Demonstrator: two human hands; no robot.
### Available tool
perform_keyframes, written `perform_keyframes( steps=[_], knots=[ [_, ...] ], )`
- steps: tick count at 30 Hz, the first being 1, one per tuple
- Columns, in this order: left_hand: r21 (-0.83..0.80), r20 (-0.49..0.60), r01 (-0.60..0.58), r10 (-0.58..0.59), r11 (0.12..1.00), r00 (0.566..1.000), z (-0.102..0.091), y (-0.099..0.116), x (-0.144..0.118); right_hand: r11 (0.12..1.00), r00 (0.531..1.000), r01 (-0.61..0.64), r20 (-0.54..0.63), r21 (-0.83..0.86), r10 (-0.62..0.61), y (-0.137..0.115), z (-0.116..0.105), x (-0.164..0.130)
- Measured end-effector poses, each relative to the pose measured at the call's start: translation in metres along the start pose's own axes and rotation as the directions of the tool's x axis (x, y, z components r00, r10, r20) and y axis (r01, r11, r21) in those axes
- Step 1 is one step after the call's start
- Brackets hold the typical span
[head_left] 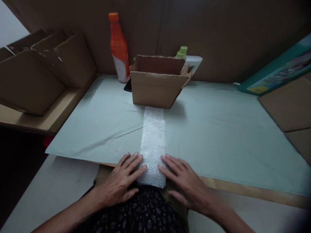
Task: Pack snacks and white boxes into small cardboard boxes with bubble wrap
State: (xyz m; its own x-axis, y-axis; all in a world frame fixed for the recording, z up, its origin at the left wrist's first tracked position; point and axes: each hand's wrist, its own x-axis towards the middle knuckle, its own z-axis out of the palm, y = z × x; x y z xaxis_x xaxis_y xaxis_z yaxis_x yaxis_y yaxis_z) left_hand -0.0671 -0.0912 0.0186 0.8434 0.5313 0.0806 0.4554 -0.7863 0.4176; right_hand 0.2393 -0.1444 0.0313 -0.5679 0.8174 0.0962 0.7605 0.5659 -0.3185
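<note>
A strip of bubble wrap (153, 142) lies lengthwise on the pale green sheet, its near end hanging over the table's front edge. My left hand (125, 178) is at its left side, fingers stretched out, with fingertips at the strip's edge. Opposite it, my right hand (181, 179) has its fingers spread, their tips touching the right edge. Neither hand is wrapped round anything. Just beyond the strip's far end stands an open cardboard box (154, 89); what is inside it cannot be seen.
An orange bottle (119, 48) stands behind the box, left of a white bottle with a green cap (182, 51), partly hidden. A dark flat object (128, 85) shows beside the box. Cardboard pieces (31, 77) stand at left; a teal package (279, 69) leans at right above more cardboard (289, 103).
</note>
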Motion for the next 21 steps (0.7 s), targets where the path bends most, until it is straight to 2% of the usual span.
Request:
perform_keyframes(
  steps=[3, 5, 7, 9, 10, 12, 14, 16, 17, 19, 20, 21],
  knots=[
    [0.044, 0.071, -0.050, 0.047, 0.998, 0.996, 0.011, 0.001, 0.010, 0.999, 0.995, -0.022, -0.101, -0.047, 0.017, -0.016, 0.026, 0.000],
    [0.051, 0.054, -0.059, 0.056, 0.997, 0.997, 0.015, 0.002, 0.013, 1.000, 0.977, -0.004, -0.211, 0.026, 0.010, -0.016, 0.036, 0.007],
    [0.008, -0.032, -0.075, 0.075, 0.997, 0.997, 0.016, 0.004, 0.013, 0.986, 0.944, 0.009, -0.328, 0.167, 0.047, -0.013, 0.037, 0.015],
    [-0.107, -0.181, -0.071, 0.051, 0.992, 0.982, 0.016, 0.006, 0.012, 0.938, 0.905, -0.033, -0.387, 0.345, 0.174, -0.011, 0.034, 0.022],
    [-0.185, -0.258, -0.050, 0.001, 0.981, 0.966, 0.016, 0.008, 0.013, 0.896, 0.888, -0.077, -0.378, 0.437, 0.261, -0.010, 0.032, 0.025],
    [-0.349, -0.347, 0.055, -0.184, 0.935, 0.919, 0.016, 0.011, 0.020, 0.779, 0.861, -0.199, -0.273, 0.595, 0.429, -0.011, 0.028, 0.030],
    [-0.474, -0.332, 0.220, -0.405, 0.852, 0.852, 0.016, 0.012, 0.032, 0.658, 0.829, -0.313, -0.141, 0.685, 0.542, -0.012, 0.026, 0.033],
    [-0.522, -0.261, 0.375, -0.562, 0.766, 0.785, 0.014, 0.011, 0.046, 0.609, 0.790, -0.364, -0.113, 0.705, 0.603, -0.011, 0.025, 0.033],
    [-0.517, -0.232, 0.431, -0.605, 0.740, 0.761, 0.013, 0.010, 0.052, 0.631, 0.766, -0.364, -0.165, 0.685, 0.621, -0.011, 0.025, 0.032],
    [-0.456, -0.190, 0.505, -0.635, 0.733, 0.749, 0.011, 0.008, 0.061, 0.769, 0.712, -0.319, -0.395, 0.553, 0.580, -0.012, 0.024, 0.026],
    [-0.412, -0.176, 0.526, -0.632, 0.744, 0.755, 0.011, 0.006, 0.064, 0.852, 0.696, -0.286, -0.515, 0.439, 0.499, -0.013, 0.023, 0.023],
    [-0.368, -0.167, 0.537, -0.622, 0.759, 0.765, 0.011, 0.004, 0.066, 0.918, 0.702, -0.246, -0.596, 0.312, 0.390, -0.015, 0.023, 0.021]
  ],
)
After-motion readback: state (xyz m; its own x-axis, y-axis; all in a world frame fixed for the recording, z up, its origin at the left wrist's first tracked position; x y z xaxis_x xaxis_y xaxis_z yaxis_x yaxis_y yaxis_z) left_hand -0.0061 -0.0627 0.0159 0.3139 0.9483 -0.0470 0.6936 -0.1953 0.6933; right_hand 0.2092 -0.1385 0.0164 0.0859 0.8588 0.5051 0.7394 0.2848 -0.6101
